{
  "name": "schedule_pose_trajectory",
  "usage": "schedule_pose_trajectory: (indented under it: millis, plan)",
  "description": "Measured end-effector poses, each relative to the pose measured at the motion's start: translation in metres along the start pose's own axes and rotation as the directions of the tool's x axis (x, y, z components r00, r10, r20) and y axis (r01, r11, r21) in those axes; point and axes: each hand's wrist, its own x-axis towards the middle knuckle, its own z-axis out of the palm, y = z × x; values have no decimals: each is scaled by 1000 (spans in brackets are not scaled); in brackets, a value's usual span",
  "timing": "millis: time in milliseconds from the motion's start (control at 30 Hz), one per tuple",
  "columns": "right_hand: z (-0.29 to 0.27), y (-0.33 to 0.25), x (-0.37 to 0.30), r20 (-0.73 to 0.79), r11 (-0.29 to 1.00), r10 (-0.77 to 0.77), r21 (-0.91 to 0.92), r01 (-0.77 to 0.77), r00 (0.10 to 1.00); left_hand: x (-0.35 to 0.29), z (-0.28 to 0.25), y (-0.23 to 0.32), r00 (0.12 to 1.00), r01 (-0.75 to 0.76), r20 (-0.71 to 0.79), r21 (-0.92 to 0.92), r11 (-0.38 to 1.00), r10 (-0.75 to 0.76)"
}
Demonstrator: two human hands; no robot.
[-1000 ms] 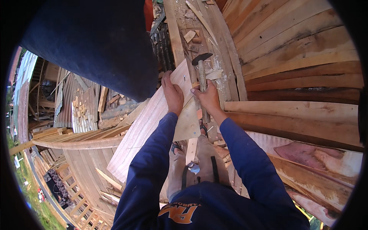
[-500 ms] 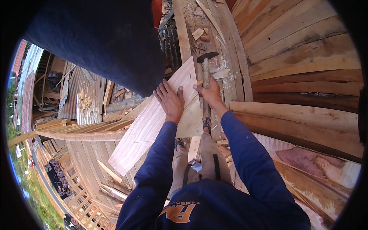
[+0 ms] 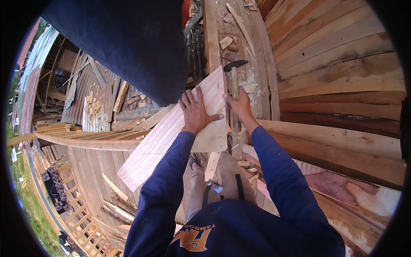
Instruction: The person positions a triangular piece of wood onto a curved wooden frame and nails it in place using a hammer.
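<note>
My left hand point(image 3: 196, 112) lies flat with fingers spread on a long pale pinkish plank point(image 3: 152, 147). Its thumb reaches over a thin light wooden sheet point(image 3: 212, 139) beside the plank. Near the plank's far end a nail point(image 3: 218, 85) stands up from the wood. In my right hand point(image 3: 240, 105) is a hammer point(image 3: 234, 81), its wooden handle gripped and its dark head pointing away from me. The thumb of that hand is at the sheet's right edge. Palm and fingers hide part of the handle.
Curved hull planking point(image 3: 334, 73) rises on the right. A large dark blue surface point(image 3: 124, 43) fills the upper left. Offcuts point(image 3: 227, 42) and shavings lie on the boards ahead. A curved wooden rail point(image 3: 94, 144) runs left, with a slatted wooden frame point(image 3: 81, 205) below.
My left hand has shifted right, its thumb now stretched out across the thin sheet. My right hand still grips the hammer, which appears slightly lower and further right. The whole view has shifted a little.
</note>
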Motion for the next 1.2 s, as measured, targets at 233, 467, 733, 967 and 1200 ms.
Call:
schedule_pose_trajectory:
  millis: [233, 467, 733, 967, 1200]
  plan:
    - [-96, -102, -67, 195, 999, -38, -10, 40, 980, 2, 6, -1, 999, 44, 1, 38, 998, -44]
    - [-133, -53, -95, 101, 977, 96, 181, -114, 990, 7, 7, 1, 996, 36, 83, 88, 995, -44]
    - [-144, 22, -129, 155, 912, 308, 233, -337, 939, 6, 12, -13, 993, -17, 119, 101, 995, 5]
    - [-140, 5, -152, 168, 951, 243, 151, -269, 955, 4, 13, -14, 995, 14, 94, 152, 988, -29]
    - [-127, -81, -128, 295, 998, 39, -67, -21, 955, 4, 5, -3, 999, 9, 32, 78, 997, -12]
